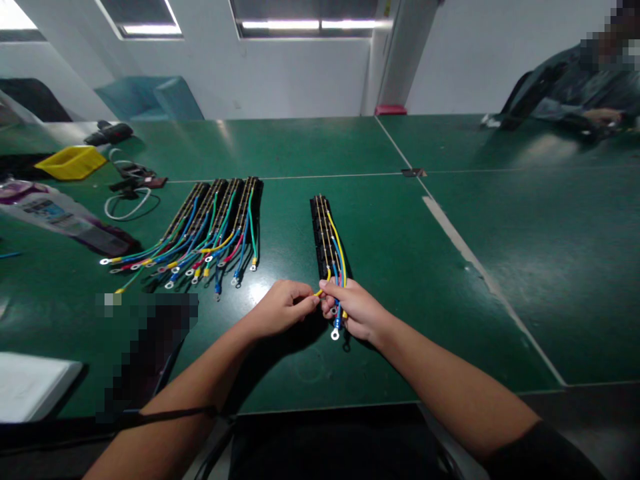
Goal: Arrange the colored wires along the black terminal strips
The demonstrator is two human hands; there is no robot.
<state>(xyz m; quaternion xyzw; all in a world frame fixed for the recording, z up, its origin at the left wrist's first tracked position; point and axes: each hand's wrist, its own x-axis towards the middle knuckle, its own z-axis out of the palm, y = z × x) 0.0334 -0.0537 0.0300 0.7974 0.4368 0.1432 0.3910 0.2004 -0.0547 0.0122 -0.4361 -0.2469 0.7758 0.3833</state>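
A black terminal strip [323, 233] with brass-coloured bars lies on the green table in front of me, its near end by my hands. Yellow, blue and red wires run from it toward me. My right hand [357, 307] is closed around the wire bundle, and a ring terminal [335, 334] on a blue wire sticks out below the fingers. My left hand [287, 305] pinches a short yellow wire [319, 293] just beside the right thumb. The tip of that yellow wire is hidden in the left fingers.
Several similar wired strips [220, 213] lie side by side to the left. Beyond them are a yellow bin [73, 163], a plastic-wrapped package [65, 217] and a white cable [127, 212]. A dark flat object [155, 347] lies near my left forearm. Another person [575, 87] sits at the far right.
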